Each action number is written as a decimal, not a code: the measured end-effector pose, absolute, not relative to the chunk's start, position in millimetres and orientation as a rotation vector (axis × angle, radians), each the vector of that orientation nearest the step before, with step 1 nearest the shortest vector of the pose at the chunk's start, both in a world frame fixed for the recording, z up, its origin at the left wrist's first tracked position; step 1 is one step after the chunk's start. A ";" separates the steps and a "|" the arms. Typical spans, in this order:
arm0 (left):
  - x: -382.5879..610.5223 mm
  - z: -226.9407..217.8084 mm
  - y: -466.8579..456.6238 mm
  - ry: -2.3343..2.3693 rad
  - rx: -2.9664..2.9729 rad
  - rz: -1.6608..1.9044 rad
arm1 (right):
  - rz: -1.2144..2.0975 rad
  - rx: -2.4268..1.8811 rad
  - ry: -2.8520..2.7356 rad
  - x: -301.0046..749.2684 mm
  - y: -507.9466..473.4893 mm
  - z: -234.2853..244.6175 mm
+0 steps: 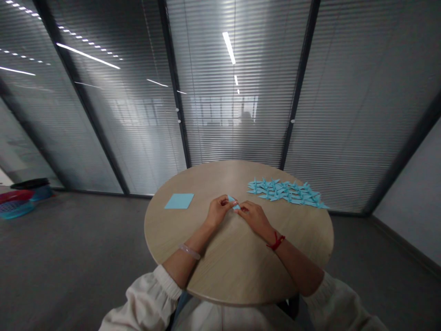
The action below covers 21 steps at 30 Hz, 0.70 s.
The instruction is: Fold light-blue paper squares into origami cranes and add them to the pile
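Between my two hands, above the middle of the round table, is a small piece of folded light-blue paper (231, 198). My left hand (218, 210) pinches it from the left, thumb lying across it. From the right, the fingertips of my right hand (255, 216) are closed on its lower right corner. Fingers cover much of the paper, so its exact folded shape is hard to make out. To the left of my hands lies a flat light-blue paper sheet (179, 201). Rows of folded light-blue paper cranes (285, 191) sit beyond my right hand.
The round wooden table (237, 271) has its near edge close to my body. Behind it stands a glass partition with blinds (234, 138). On the floor at the far left are a red and blue basket (15, 204) and a dark-rimmed tub (32, 186).
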<state>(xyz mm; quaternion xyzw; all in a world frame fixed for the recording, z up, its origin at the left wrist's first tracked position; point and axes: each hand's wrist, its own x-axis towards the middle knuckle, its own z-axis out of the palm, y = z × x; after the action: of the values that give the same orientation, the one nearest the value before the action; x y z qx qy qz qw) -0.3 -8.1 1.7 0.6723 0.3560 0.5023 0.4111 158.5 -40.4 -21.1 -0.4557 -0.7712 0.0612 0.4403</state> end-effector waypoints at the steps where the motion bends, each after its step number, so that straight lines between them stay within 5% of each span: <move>1: -0.2 1.6 -8.4 0.914 1.717 1.264 | 0.181 -1.136 -1.908 158.4 -41.1 -20.5; 21: 1.9 -3.8 -10.8 1.004 1.873 1.236 | 0.783 -1.159 -1.701 159.5 -33.0 -26.9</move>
<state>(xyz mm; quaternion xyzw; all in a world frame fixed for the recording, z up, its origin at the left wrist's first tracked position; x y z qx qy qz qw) 1.9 -10.8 -3.8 0.7178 0.3848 0.4736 0.3352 159.5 -33.0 -26.9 -0.4692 -0.6889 0.3169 0.4525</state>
